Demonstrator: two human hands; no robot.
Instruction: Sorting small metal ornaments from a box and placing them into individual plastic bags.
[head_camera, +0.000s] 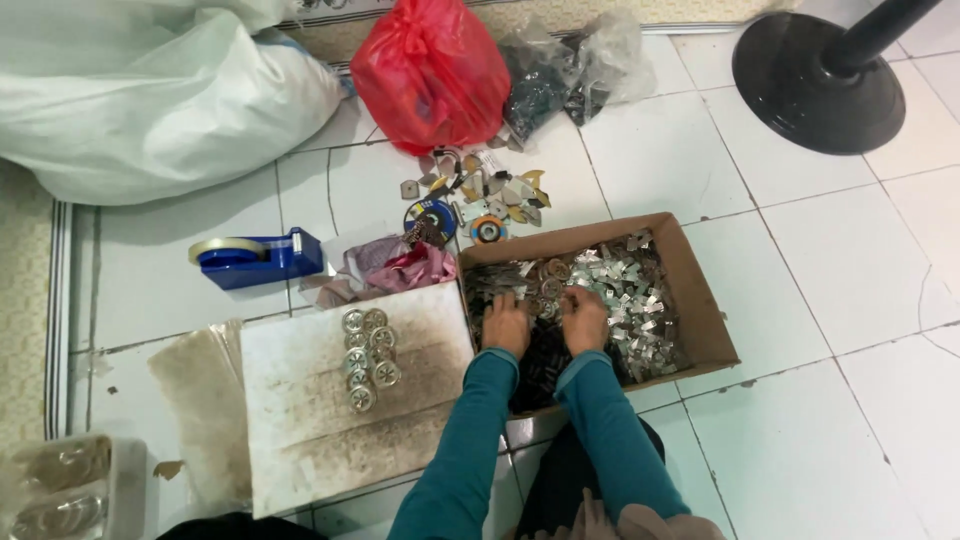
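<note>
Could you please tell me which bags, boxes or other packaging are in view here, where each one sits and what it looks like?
Cardboard box: right of centre, under both hands; shallow, brown, open, holding small silver metal parts.
Red bag: top centre; bulging, shiny plastic.
Clear bags: right of the red bag; crumpled, holding dark pieces.
White sack: top left; large, soft.
</note>
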